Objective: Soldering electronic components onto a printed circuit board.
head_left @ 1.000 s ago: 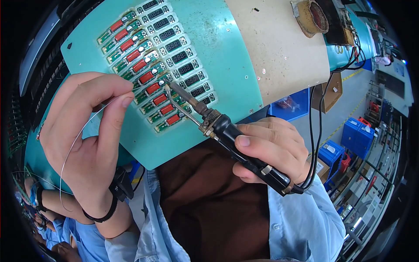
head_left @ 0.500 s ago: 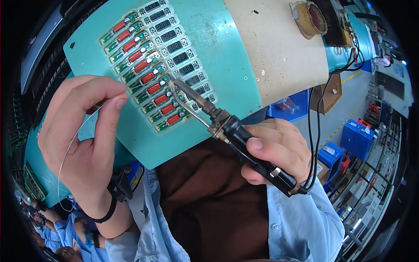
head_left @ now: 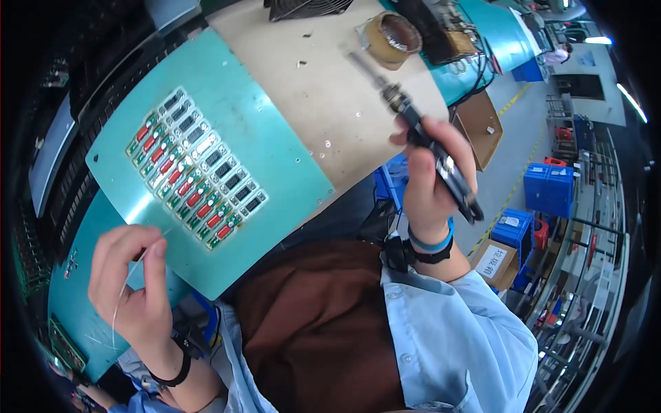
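My right hand is closed around the black handle of a soldering iron. The iron's blurred metal end points up and left, close to a round tan pot with a dark, stained mouth. Between thumb and forefinger, my left hand pinches a thin strand of solder wire that curves down past the palm. That hand is near the lower left edge of a green board. Set in the board are several small circuit boards with red parts and dark digit displays, apart from both hands.
The board lies beside a beige sheet. A black fan grille stands at the far edge. Right of the bench are a cardboard box, blue crates and a long rack. Another person's blue sleeve shows at lower left.
The soldering iron has moved away from the circuit boards, up and right toward the tan pot. My left hand has drawn back from the boards with the wire still pinched. The view has shifted.
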{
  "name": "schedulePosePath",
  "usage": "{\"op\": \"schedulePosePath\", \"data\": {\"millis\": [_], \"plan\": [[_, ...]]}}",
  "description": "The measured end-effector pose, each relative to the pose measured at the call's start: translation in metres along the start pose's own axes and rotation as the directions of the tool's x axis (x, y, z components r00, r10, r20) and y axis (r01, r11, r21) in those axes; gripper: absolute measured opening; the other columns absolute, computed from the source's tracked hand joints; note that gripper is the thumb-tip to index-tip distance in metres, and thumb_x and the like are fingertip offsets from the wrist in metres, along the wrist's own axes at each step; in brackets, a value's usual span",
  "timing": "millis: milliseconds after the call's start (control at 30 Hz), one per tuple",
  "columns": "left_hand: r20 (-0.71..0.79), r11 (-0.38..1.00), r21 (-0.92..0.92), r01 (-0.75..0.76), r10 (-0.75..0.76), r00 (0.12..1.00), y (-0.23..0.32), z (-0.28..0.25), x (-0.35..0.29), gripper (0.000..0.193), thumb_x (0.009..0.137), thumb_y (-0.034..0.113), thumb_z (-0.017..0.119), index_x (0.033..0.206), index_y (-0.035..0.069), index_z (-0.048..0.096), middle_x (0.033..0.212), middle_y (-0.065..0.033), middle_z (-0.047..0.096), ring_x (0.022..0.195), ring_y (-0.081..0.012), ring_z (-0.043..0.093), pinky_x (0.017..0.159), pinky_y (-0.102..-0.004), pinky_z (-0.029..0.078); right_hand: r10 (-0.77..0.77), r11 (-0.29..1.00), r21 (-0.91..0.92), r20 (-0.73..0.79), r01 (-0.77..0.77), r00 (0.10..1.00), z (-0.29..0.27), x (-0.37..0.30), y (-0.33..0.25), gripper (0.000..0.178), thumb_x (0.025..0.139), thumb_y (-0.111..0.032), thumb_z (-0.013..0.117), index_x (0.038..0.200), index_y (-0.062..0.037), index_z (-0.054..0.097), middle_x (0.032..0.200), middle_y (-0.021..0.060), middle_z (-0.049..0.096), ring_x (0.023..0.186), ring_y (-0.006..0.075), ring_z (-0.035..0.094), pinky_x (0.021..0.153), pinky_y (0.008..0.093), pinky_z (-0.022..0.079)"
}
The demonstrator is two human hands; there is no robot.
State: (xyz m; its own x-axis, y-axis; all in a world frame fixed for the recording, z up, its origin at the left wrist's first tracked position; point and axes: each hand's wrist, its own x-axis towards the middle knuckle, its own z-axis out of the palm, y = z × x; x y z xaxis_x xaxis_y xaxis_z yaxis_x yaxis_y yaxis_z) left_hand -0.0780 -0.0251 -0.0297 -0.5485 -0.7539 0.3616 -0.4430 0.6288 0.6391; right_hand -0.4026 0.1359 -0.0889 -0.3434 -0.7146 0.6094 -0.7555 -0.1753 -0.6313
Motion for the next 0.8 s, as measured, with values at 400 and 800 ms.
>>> {"op": "schedulePosePath", "data": {"millis": [400, 800], "plan": [[-0.037, 0.996, -0.084, 0.042, -0.045, 0.998, 0.022, 0.016, -0.020, 0.013, 0.082, -0.006, 0.078, 0.092, 0.002, 0.076, 0.092, -0.0104, 0.074, 0.081, -0.0207, 0.070, 0.071, -0.0302, 0.056, 0.145, 0.984, -0.047, -0.366, -0.174, 0.919, 0.001, -0.001, 0.051, 0.031, 0.107, -0.008, 0.056, 0.137, 0.0009, 0.057, 0.110, 0.0151, 0.072, 0.093, 0.0189, 0.071, 0.077, 0.0284, 0.053], [-0.101, 0.906, -0.389, -0.167, 0.139, 0.985, 0.065, 0.083, -0.010, 0.007, 0.084, 0.013, 0.077, 0.089, 0.011, 0.072, 0.085, -0.0049, 0.068, 0.080, -0.0282, 0.069, 0.067, -0.0378, 0.054, -0.060, 0.918, 0.396, 0.199, -0.024, 0.978, 0.018, -0.026, -0.011, 0.031, 0.098, 0.005, 0.067, 0.124, -0.0041, 0.054, 0.112, 0.0173, 0.069, 0.098, 0.0227, 0.069, 0.086, 0.0350, 0.055]]}}
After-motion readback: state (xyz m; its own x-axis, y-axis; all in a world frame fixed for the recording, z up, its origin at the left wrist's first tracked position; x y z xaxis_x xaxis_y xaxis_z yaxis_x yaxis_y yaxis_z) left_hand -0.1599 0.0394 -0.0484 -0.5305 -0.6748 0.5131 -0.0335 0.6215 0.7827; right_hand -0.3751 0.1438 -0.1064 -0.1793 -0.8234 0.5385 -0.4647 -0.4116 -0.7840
